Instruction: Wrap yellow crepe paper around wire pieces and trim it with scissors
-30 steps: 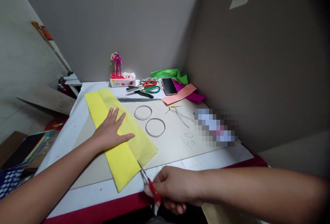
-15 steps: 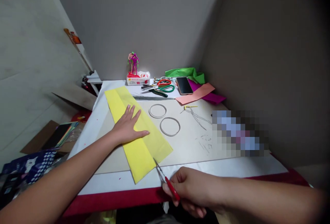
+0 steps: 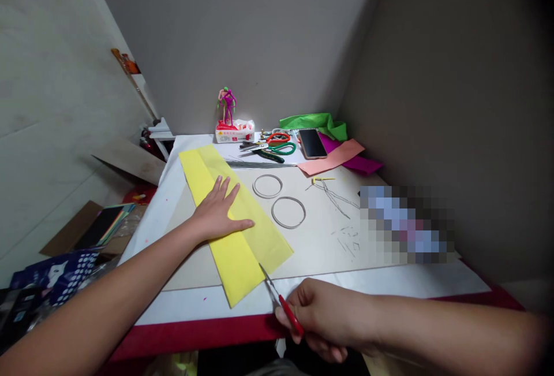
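A long folded sheet of yellow paper lies slantwise on a pale board on the table. My left hand lies flat on the middle of the sheet, fingers stretched out. My right hand is closed round the red handles of a small pair of scissors at the table's near edge. The scissor blades point up-left and meet the near end of the yellow sheet.
Two wire rings and some thin wire lie on the board. At the back are a tissue pack with a pipe-cleaner figure, more scissors and pliers, a phone and coloured paper. Walls close in behind and right.
Over the second the view swung left, so everything sits further right in frame. My hands, the paper and the scissors keep nearly the same places relative to each other.
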Motion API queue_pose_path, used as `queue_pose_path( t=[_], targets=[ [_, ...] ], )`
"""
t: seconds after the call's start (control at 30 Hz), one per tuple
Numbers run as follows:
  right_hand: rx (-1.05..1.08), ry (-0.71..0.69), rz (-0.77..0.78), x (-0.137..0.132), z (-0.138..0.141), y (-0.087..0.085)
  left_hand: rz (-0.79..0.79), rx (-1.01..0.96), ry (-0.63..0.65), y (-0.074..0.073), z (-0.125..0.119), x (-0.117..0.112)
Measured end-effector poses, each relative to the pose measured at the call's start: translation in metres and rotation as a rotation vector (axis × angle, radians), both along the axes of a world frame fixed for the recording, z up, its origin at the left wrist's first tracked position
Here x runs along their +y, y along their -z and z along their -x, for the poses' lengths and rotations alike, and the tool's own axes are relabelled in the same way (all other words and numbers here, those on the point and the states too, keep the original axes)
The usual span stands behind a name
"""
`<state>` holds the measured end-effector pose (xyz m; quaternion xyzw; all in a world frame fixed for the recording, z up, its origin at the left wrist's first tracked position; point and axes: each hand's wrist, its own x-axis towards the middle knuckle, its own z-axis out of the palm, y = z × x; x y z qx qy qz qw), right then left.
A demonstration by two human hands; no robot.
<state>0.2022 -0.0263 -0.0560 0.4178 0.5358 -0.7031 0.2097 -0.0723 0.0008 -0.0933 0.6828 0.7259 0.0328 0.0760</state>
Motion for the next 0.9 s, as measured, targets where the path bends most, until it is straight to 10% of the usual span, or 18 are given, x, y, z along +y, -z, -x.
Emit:
queue_pose_path(
  t=[0.9],
  targets=[
    [0.009, -0.012, 0.052, 0.0040, 0.0057, -0.0037, 0.035, 0.007, 0.071, 0.0016, 0.0030, 0.0050]
  ],
)
